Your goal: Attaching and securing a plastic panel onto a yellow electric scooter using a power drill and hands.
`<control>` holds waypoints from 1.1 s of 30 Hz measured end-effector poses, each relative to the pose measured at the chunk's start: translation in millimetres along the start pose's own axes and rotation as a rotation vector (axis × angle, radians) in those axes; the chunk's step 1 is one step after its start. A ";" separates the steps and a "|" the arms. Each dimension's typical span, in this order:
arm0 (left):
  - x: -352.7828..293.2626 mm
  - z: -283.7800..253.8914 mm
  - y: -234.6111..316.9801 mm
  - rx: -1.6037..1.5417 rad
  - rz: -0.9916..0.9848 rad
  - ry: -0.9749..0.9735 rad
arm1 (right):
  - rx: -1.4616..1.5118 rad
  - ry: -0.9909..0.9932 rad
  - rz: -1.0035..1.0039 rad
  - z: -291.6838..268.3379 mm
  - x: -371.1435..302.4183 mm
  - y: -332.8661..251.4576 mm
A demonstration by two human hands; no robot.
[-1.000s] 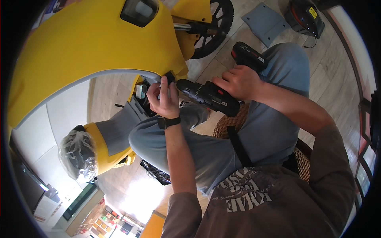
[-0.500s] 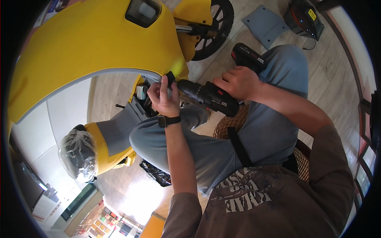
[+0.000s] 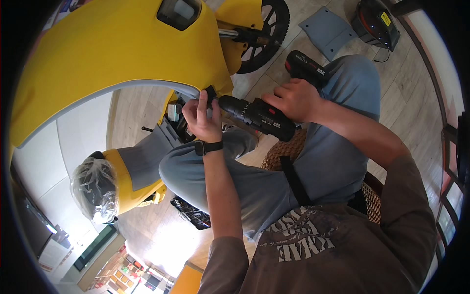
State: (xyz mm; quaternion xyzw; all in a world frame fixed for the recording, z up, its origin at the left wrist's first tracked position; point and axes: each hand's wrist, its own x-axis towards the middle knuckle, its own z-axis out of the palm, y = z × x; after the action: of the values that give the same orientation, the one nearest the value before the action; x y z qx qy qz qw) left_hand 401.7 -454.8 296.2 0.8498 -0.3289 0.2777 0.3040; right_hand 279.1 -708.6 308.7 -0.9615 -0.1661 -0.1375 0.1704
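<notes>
My right hand (image 3: 296,100) is wrapped round the grip of a black cordless drill (image 3: 267,118), with its battery end (image 3: 306,66) by my right knee. The drill's chuck points left at my left hand (image 3: 203,120). Between the fingers of that hand is a small black piece (image 3: 211,93), against the lower edge of the yellow body panel (image 3: 117,44) of a scooter. Grey trim (image 3: 147,82) runs along that panel edge. Whether a bit or screw sits at the drill's tip is hidden by my fingers.
A black spoked wheel (image 3: 264,39) stands beyond the panel. On the floor lie a grey panel with holes (image 3: 327,32) and a black case with a cable (image 3: 374,24). A plastic-wrapped part (image 3: 95,188) is at the left. A black tray of tools (image 3: 191,214) sits beside my left leg.
The yellow panel has shifted slightly upward and right. A bright glow on it near the drill's tip is gone. The drill has tilted a little; both hands stay nearly in place.
</notes>
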 end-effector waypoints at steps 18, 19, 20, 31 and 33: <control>-0.2 -0.1 1.6 -0.018 -0.017 -0.006 | 0.036 -0.016 0.012 -4.5 3.5 2.4; -0.3 -0.1 1.7 -0.019 -0.018 -0.006 | 0.038 0.001 0.008 -4.4 3.7 2.9; -0.6 -0.3 1.9 -0.029 -0.014 -0.008 | 0.013 -0.003 -0.008 -4.3 4.0 3.7; -0.5 1.1 1.8 -0.018 -0.015 0.009 | 0.054 -0.012 0.017 -2.7 5.0 5.6; -0.7 0.6 2.0 -0.014 -0.014 0.008 | -0.012 0.005 -0.039 -2.5 5.5 7.6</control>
State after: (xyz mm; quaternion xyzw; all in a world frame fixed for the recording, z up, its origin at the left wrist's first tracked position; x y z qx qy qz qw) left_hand 400.0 -456.1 296.0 0.8488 -0.3238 0.2767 0.3132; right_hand 286.3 -714.8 310.5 -0.9587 -0.1839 -0.1440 0.1622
